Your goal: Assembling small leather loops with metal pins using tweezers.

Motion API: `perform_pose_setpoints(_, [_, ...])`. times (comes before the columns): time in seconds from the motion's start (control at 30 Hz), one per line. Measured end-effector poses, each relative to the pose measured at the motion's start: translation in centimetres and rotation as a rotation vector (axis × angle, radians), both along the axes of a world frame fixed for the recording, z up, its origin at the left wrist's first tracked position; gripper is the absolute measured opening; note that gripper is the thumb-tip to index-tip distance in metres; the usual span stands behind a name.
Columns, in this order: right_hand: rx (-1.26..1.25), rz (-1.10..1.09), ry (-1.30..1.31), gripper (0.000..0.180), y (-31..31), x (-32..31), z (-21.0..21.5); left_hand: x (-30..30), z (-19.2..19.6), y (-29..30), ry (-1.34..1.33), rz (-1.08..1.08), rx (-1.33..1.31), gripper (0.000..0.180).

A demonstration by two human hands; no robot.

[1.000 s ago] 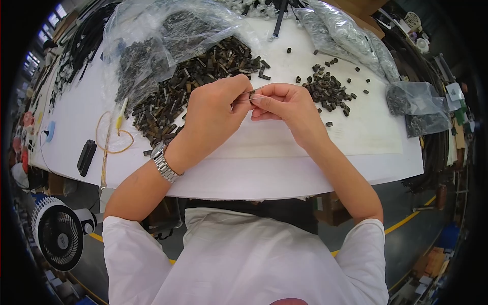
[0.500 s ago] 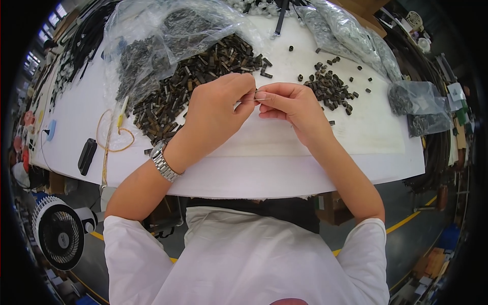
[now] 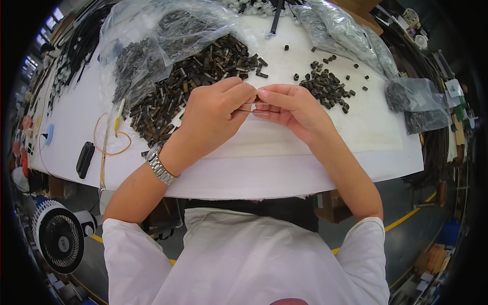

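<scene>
My left hand (image 3: 216,109), wearing a metal watch (image 3: 160,165), is closed on a pair of thin metal tweezers (image 3: 260,113). Two slim prongs stick out from its fingers to the right, apart from each other, in front of my right palm. Fingertips of my right hand (image 3: 295,109) pinch a small dark piece (image 3: 257,97), mostly hidden, where both hands meet. Behind my left hand spreads a heap of flat dark oblong pieces (image 3: 203,66). Beyond my right hand lies a smaller pile of short black ring-like pieces (image 3: 328,86).
A clear plastic bag (image 3: 147,30) of dark pieces covers the heap's far side. More bags (image 3: 419,101) lie at the right. At the left are a black oblong case (image 3: 85,160) and an orange cord (image 3: 127,145). A fan (image 3: 60,239) stands below the table's left edge.
The tweezers' prongs now show clearly, spread apart below my right fingertips; before, only a thin sliver showed. My hands stay together, with little shift.
</scene>
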State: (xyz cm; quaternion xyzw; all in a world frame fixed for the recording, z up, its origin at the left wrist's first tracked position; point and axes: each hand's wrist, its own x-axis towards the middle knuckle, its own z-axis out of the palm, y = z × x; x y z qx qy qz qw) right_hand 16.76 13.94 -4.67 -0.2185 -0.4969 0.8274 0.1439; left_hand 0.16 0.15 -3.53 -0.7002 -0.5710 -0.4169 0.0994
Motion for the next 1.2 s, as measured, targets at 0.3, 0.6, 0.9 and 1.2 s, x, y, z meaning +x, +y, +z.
perform_pose_setpoints(0.3, [0.221,-0.001,0.07,0.019,0.3,0.4,1.2,-0.6,1.8,-0.2,-0.527,-0.062,-0.366,0.013])
perform_pose_setpoints(0.6, [0.51,0.063,0.057,0.013,-1.0,0.6,2.4,-2.6,2.1,0.3,-0.669,-0.24,-0.537,0.016])
perform_pose_setpoints(0.9, [0.832,-0.126,0.012,0.008,-3.2,0.4,2.2,-2.7,1.8,0.3,-0.637,-0.268,-0.616,0.014])
perform_pose_setpoints(1.2, [1.132,-0.275,0.063,0.006,-3.9,-0.5,1.2,-0.5,2.2,-0.5,-0.502,-0.065,-0.404,0.013])
